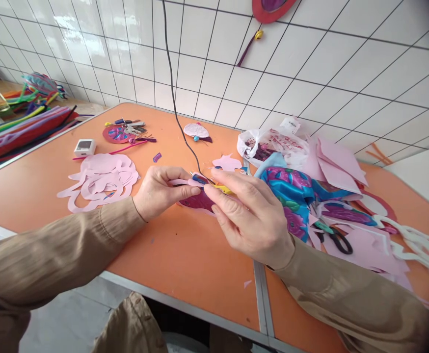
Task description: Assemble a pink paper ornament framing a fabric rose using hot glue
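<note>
My left hand pinches a narrow pink cut-out piece between thumb and fingers. A small dark-blue fabric patch lies against its right end. From the other side, my right hand has its fingertips closed on the patch; the exact grip is partly hidden. Under the hands lies a maroon patterned fabric shape with a pink edge. Behind my right fingers shows part of a yellow object, mostly covered. A black cord hangs down to this spot.
At left are a pile of pink cut-outs, a white device and keys. To the right lie blue floral fabric, black-handled scissors, a plastic bag and pink sheets. A tiled wall stands behind.
</note>
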Motion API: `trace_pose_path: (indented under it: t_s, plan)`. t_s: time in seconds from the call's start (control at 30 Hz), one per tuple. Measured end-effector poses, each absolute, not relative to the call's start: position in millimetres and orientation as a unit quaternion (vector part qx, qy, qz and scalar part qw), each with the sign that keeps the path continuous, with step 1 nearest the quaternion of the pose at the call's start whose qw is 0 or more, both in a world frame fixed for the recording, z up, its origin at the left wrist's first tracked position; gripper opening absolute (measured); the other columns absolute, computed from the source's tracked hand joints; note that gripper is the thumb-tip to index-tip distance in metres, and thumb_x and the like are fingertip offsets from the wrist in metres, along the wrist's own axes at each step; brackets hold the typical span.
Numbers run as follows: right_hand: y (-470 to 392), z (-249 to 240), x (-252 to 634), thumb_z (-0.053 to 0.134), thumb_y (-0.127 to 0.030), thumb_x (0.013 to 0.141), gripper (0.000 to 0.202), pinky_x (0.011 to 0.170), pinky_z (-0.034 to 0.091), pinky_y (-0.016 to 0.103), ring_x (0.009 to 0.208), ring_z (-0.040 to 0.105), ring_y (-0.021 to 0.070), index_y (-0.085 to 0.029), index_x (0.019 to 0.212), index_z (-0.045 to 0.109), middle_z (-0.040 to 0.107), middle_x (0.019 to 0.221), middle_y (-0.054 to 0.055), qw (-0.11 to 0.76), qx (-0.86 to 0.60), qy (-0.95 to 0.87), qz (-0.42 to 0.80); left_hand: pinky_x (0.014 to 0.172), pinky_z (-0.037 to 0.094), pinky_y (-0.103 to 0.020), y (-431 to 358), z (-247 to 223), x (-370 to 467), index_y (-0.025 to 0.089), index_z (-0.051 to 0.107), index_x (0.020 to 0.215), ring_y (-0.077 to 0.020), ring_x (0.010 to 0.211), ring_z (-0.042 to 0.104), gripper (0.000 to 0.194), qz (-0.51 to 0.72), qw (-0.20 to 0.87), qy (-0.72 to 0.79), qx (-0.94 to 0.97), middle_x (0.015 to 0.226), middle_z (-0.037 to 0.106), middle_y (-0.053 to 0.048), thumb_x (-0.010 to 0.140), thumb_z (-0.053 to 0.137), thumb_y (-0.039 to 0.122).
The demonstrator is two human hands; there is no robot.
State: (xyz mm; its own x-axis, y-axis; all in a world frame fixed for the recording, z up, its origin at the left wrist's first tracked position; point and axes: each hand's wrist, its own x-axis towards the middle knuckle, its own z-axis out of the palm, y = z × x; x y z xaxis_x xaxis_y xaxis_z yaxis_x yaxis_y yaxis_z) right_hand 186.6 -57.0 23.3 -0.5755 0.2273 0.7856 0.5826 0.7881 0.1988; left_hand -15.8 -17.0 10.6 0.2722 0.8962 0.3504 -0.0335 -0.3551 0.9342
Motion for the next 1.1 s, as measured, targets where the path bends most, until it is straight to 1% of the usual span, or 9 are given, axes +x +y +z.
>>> trace_pose_path:
  t_s: [0.07, 0.27, 0.47, 0.57, 0.67, 0.8, 0.9, 0.97, 1.1]
  plan:
    - [-57.1, 23.0, 186.4, 0.064, -0.001, 0.081, 0.039, 0.089, 0.061, 0.048, 0.113, 0.067, 0.0314, -0.009, 0.12, 0.063, 0.069, 0.121, 0.022, 0.394, -0.235, -0.859, -0.227, 0.05, 0.05, -0.017, -17.0, 11.3, -14.9, 0.013, 0.067, 0.058, -0.0089, 0.051, 0.058, 0.035, 0.507, 0.476, 0.327, 0.64, 0.057, 0.067, 0.0, 0.061, 0.091, 0.037]
    - [-56.9, 22.4, 185.6, 0.061, -0.004, 0.085, 0.037, 0.089, 0.061, 0.047, 0.116, 0.065, 0.0287, -0.015, 0.12, 0.063, 0.068, 0.125, 0.019, 0.397, -0.236, -0.86, -0.217, 0.05, 0.049, -0.016, -16.8, 12.4, -13.8, 0.013, 0.073, 0.062, -0.0083, 0.051, 0.058, 0.034, 0.513, 0.528, 0.326, 0.593, 0.059, 0.069, 0.0, 0.049, 0.096, 0.034]
    - [-56.6, 22.8, 186.3, 0.063, -0.003, 0.082, 0.036, 0.093, 0.059, 0.047, 0.118, 0.064, 0.0302, -0.01, 0.117, 0.066, 0.067, 0.124, 0.021, 0.405, -0.232, -0.865, -0.187, 0.05, 0.049, -0.016, -15.0, 9.2, -15.3, 0.013, 0.073, 0.061, -0.0082, 0.051, 0.058, 0.032, 0.517, 0.533, 0.315, 0.591, 0.059, 0.069, 0.0, 0.049, 0.097, 0.031]
    - [-56.7, 22.9, 186.6, 0.063, -0.003, 0.082, 0.036, 0.092, 0.059, 0.048, 0.117, 0.065, 0.0302, -0.011, 0.117, 0.065, 0.067, 0.124, 0.02, 0.409, -0.226, -0.864, -0.187, 0.051, 0.05, -0.017, -14.0, 7.6, -16.3, 0.014, 0.074, 0.062, -0.0089, 0.052, 0.059, 0.032, 0.518, 0.526, 0.312, 0.598, 0.06, 0.07, -0.001, 0.05, 0.097, 0.032]
    - [-57.7, 25.8, 187.5, 0.062, -0.004, 0.084, 0.034, 0.09, 0.059, 0.047, 0.115, 0.066, 0.0288, -0.014, 0.116, 0.064, 0.068, 0.122, 0.018, 0.422, -0.228, -0.86, -0.176, 0.055, 0.053, -0.02, -13.4, 7.3, -17.8, 0.014, 0.076, 0.067, -0.0122, 0.057, 0.063, 0.031, 0.52, 0.503, 0.318, 0.613, 0.064, 0.072, -0.003, 0.055, 0.094, 0.036]
    - [-59.1, 34.6, 190.2, 0.06, -0.01, 0.087, 0.031, 0.09, 0.059, 0.045, 0.109, 0.068, 0.0254, -0.021, 0.116, 0.062, 0.07, 0.117, 0.014, 0.451, -0.259, -0.843, -0.133, 0.055, 0.054, -0.023, -14.0, 9.1, -19.9, 0.014, 0.076, 0.067, -0.0132, 0.056, 0.063, 0.029, 0.515, 0.477, 0.329, 0.632, 0.064, 0.073, -0.004, 0.063, 0.09, 0.039]
    - [-57.9, 38.8, 192.9, 0.061, -0.017, 0.088, 0.025, 0.09, 0.059, 0.046, 0.105, 0.069, 0.0251, -0.025, 0.112, 0.063, 0.072, 0.111, 0.009, 0.458, -0.296, -0.829, -0.121, 0.055, 0.054, -0.024, -14.5, 9.8, -21.0, 0.015, 0.075, 0.067, -0.0133, 0.056, 0.063, 0.031, 0.513, 0.478, 0.342, 0.626, 0.064, 0.072, -0.004, 0.062, 0.091, 0.041]
    - [-56.1, 38.4, 194.3, 0.063, -0.018, 0.087, 0.025, 0.09, 0.059, 0.046, 0.104, 0.069, 0.0255, -0.026, 0.111, 0.064, 0.072, 0.11, 0.007, 0.454, -0.3, -0.828, -0.137, 0.056, 0.054, -0.025, -14.8, 9.9, -21.2, 0.015, 0.074, 0.067, -0.0143, 0.057, 0.064, 0.034, 0.519, 0.479, 0.346, 0.618, 0.064, 0.072, -0.004, 0.061, 0.091, 0.044]
    - [-54.4, 34.2, 194.2, 0.065, -0.015, 0.086, 0.028, 0.089, 0.058, 0.043, 0.104, 0.069, 0.0258, -0.025, 0.112, 0.064, 0.072, 0.112, 0.008, 0.445, -0.288, -0.834, -0.155, 0.056, 0.054, -0.028, -16.8, 12.3, -20.6, 0.013, 0.072, 0.067, -0.016, 0.055, 0.064, 0.038, 0.514, 0.484, 0.336, 0.623, 0.063, 0.071, -0.005, 0.064, 0.089, 0.047]
